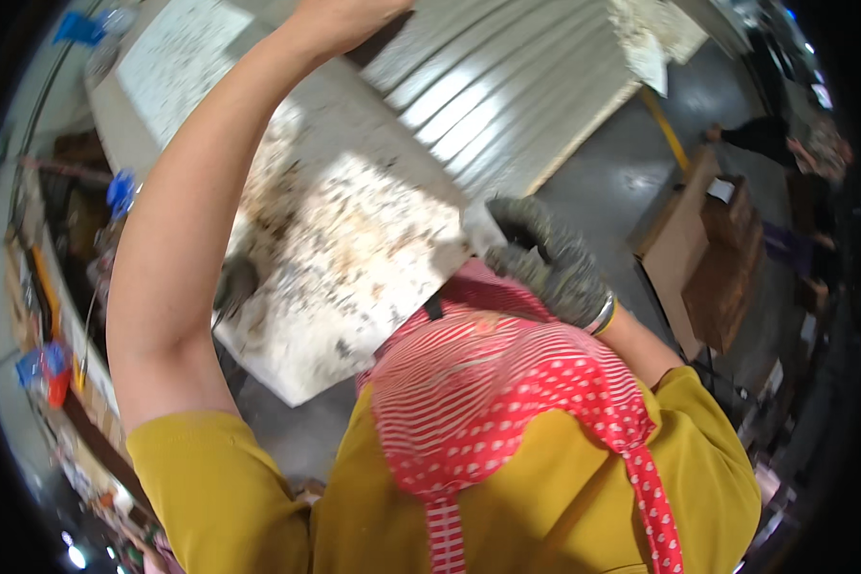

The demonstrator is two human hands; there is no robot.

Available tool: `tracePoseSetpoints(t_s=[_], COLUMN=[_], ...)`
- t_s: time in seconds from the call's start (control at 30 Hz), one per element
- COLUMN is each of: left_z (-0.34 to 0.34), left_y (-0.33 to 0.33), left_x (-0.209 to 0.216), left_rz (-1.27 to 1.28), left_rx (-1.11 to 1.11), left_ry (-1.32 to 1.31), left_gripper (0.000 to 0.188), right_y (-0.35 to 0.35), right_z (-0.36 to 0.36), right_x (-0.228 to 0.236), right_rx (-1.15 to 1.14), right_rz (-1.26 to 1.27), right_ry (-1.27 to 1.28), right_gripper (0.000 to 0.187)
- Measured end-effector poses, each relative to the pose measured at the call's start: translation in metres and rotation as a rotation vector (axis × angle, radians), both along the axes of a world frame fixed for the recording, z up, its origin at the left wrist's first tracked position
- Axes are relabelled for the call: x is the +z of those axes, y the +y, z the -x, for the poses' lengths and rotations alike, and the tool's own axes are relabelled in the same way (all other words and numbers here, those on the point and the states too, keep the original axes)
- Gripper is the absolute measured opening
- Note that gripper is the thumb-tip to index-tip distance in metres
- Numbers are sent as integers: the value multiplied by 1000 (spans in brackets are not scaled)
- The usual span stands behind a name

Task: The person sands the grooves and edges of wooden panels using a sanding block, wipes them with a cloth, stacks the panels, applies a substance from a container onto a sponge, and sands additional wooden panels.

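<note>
Nearest in head view: mustard-yellow short-sleeved top (545,469) with red-and-white apron (478,373), striped and dotted, across the chest. Close by, bare left forearm, reaching up past the worktop's near side to the top rim. Left hand (354,14) bare, cut by the rim, fingers apparently curled; just beneath it, dark brown flat piece (383,40). Cannot tell: clamped on it or only in front of it.

Right hand (545,263) in grey mottled knit glove, near the middle, just above the apron. Thumb and fingers bent, parted, about a pale grey corner (483,230); cannot tell whether pinched tight.

Between both arms, large white sheet (373,258) thickly flecked with black and brown specks, slanting toward the body, lowest corner out over grey floor. At its left side, blurred grey rounded object (236,287), kind unclear. Beyond the sheet, silvery ridged panel (450,105), bright with reflected light. Farther left, second white speckled sheet (177,72) on pale beige worktop (120,129). At far upper right of the panel, crumpled speckled sheet (651,43) over the edge.

Off right: brown cardboard box (732,263), yellow floor stripe (667,129), co-worker's dark sleeve (758,136). Off left: blue-capped clear bottle (121,194).
</note>
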State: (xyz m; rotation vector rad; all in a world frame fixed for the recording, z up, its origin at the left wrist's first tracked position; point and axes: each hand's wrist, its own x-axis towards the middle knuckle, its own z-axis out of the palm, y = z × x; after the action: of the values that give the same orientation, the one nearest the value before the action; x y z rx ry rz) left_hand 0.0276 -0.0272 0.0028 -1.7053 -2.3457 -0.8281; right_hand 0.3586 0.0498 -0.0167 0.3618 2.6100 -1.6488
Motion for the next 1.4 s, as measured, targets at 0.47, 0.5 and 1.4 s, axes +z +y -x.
tracePoseSetpoints(t_s=[0.47, 0.5, 1.4], left_z=[-91, -101, -41], left_y=[-160, -155, 54], left_x=[51, 54, 0], left_rz=[225, 262, 137], left_rx=[68, 124, -34], left_ry=[-320, -387, 96], left_gripper=[34, 31, 31], right_y=[-214, -212, 226], right_z=[121, 118, -57], right_x=[-100, -103, -54], right_rx=[535, 536, -677], right_rz=[13, 43, -265], right_ry=[565, 551, 436], right_gripper=[33, 32, 35])
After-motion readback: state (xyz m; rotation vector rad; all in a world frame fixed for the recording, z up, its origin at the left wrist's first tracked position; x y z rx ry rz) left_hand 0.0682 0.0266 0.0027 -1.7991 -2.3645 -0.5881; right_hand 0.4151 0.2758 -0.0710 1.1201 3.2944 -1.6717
